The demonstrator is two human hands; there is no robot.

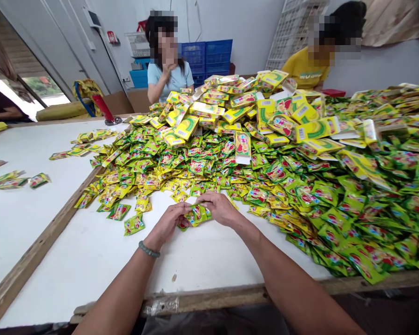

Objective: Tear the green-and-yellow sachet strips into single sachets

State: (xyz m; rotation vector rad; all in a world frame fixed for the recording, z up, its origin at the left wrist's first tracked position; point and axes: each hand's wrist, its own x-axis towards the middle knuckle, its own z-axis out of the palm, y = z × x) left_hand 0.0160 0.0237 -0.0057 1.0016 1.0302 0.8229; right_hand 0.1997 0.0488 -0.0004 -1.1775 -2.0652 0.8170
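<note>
left hand (167, 224) and right hand (218, 208) both clasping a strip of yellow-green sachets (197, 215)

Left hand (167, 222) and right hand (218, 208) held a small bunch of green-and-yellow foil sachets (196, 215) together above a white tabletop (91, 260) with a wooden frame. Green beaded bracelet (149, 249) on left wrist. Large loose heap of sachets (209, 163) lay just beyond, flat yellow cardboard cartons (244, 109) piled on its far side. Far side: co-worker in pale blue shirt (169, 79), co-worker in yellow shirt (305, 70), blue plastic crates (206, 58).
</note>
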